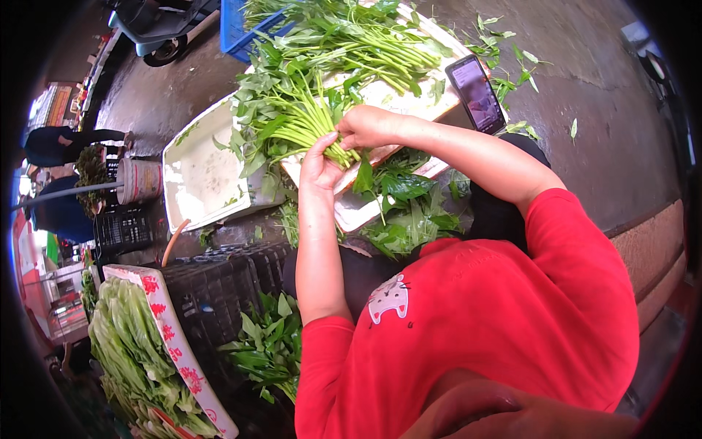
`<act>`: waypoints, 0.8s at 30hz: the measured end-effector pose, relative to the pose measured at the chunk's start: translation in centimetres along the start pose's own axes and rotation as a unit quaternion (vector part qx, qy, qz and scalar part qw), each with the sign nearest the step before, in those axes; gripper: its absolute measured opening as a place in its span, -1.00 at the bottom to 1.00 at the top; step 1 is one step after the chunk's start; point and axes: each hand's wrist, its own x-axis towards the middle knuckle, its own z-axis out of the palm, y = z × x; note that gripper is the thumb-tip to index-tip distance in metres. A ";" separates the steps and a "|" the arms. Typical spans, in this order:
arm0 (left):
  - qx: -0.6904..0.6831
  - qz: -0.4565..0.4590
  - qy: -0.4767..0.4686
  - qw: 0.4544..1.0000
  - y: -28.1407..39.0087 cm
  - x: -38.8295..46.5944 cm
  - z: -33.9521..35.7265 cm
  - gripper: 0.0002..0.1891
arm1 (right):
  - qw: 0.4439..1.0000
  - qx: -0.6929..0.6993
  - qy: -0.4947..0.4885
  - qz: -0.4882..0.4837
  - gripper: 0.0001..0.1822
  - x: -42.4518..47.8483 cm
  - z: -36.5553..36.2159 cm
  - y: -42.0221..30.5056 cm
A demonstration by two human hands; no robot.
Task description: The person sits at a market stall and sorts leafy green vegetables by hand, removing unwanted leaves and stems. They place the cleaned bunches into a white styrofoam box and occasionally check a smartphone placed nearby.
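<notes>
A bunch of leafy green stems (304,129), which look like water spinach, lies across my left hand (321,167). The left palm and thumb wrap the cut ends from below. From the right, my right hand (364,129) pinches at those same stem ends with bent fingers; its fingertips are partly hidden. Under both hands is a white foam board (447,99), wet and dotted with leaves. A larger heap of the same greens (378,46) is spread on the board beyond my hands, its stems pointing right.
A smartphone (476,94) with a lit screen leans at the board's right edge. A white foam box (203,159) stands left, near a blue crate (236,33). Lettuce (131,351) fills another foam box beside a black crate (214,296). Loose leaves (411,219) lie below; a scooter (159,33) stands behind.
</notes>
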 end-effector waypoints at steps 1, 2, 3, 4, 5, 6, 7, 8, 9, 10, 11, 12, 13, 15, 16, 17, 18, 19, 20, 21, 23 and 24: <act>0.004 0.008 0.009 1.000 -0.1 -0.1 -0.2 -0.69 | 1.000 -0.022 -0.010 -0.004 -0.74 0.0 -0.2 -0.3; 0.008 0.016 0.018 1.000 -0.2 -0.1 -0.4 -0.70 | 0.994 0.068 -0.045 0.072 -0.73 0.0 -1.0 -0.2; 0.011 0.024 0.027 0.999 -0.4 -0.2 -0.6 -0.70 | 0.973 0.157 -0.080 0.148 -0.73 0.1 -2.4 -0.3; 0.022 0.008 0.038 0.999 -0.5 0.1 0.6 -0.75 | 0.989 0.030 0.072 0.129 -0.68 1.1 -2.8 3.5; 0.015 0.013 0.030 0.999 -0.6 -0.2 0.2 -0.77 | 0.968 -0.096 0.173 0.152 -0.67 1.0 -3.7 3.7; 0.014 0.017 0.015 1.000 -0.6 -0.1 0.0 -0.79 | 0.946 -0.161 0.215 0.182 -0.72 0.4 -4.3 4.8; 0.014 0.017 -0.002 1.000 -0.5 0.0 0.6 -0.81 | 0.930 -0.199 0.241 0.193 -0.83 -0.4 -4.5 6.0; 0.006 0.021 0.018 1.000 -0.5 -0.3 1.1 -0.79 | 0.927 -0.234 0.222 0.194 -0.89 -0.3 -4.1 6.7; 0.008 0.020 0.017 1.000 -0.4 -0.6 1.3 -0.77 | 0.920 -0.271 0.199 0.203 -0.90 -0.7 -3.8 7.0; -0.007 0.012 0.018 1.000 -0.2 -0.7 1.1 -0.77 | 0.922 -0.257 0.215 0.195 -0.88 -0.5 -3.6 6.7; -0.021 0.004 0.020 1.000 -0.1 -0.7 0.8 -0.76 | 0.929 -0.226 0.229 0.186 -0.87 -0.3 -3.4 6.5; -0.024 0.029 0.001 0.999 0.1 -0.9 0.6 -0.76 | 0.939 -0.194 0.236 0.160 -0.85 0.6 -3.1 6.2; -0.047 0.064 -0.021 0.997 0.5 -1.3 0.4 -0.76 | 0.956 -0.120 0.208 0.170 -0.88 0.9 -3.3 3.4; -0.004 0.095 -0.069 0.993 1.2 -2.1 2.0 -0.76 | 0.974 0.015 0.213 0.079 -0.83 0.8 -3.6 0.7; -0.005 0.085 -0.111 0.990 1.4 -2.0 1.6 -0.70 | 0.973 0.102 0.202 0.049 -0.82 0.3 -3.2 -1.0; 0.006 0.081 -0.050 0.995 1.0 -1.8 1.3 -0.70 | 0.976 0.099 0.190 0.026 -0.81 0.4 -2.1 -1.3; 0.017 0.077 0.011 0.997 0.4 -1.9 2.0 -0.70 | 0.980 0.075 0.181 0.018 -0.80 -0.1 -1.0 -1.7; 0.026 0.076 0.074 0.994 0.1 -2.1 2.3 -0.69 | 0.984 0.050 0.170 0.006 -0.80 -0.5 0.3 -2.4; 0.010 0.034 0.081 0.996 -0.5 -1.3 0.6 -0.63 | 0.983 0.033 0.178 0.014 -0.80 -1.1 1.4 -2.8; -0.002 0.010 0.101 0.995 -0.8 -1.1 0.2 -0.64 | 0.982 0.016 0.186 0.019 -0.79 -1.5 2.2 -2.9; -0.031 -0.009 0.093 0.995 -1.4 -0.7 -0.3 -0.65 | 0.989 0.033 0.146 0.018 -0.75 -1.6 2.4 -1.8; -0.053 -0.026 0.115 0.992 -1.2 -1.5 1.5 -0.69 | 0.991 0.069 0.116 0.009 -0.74 -1.9 1.3 -1.7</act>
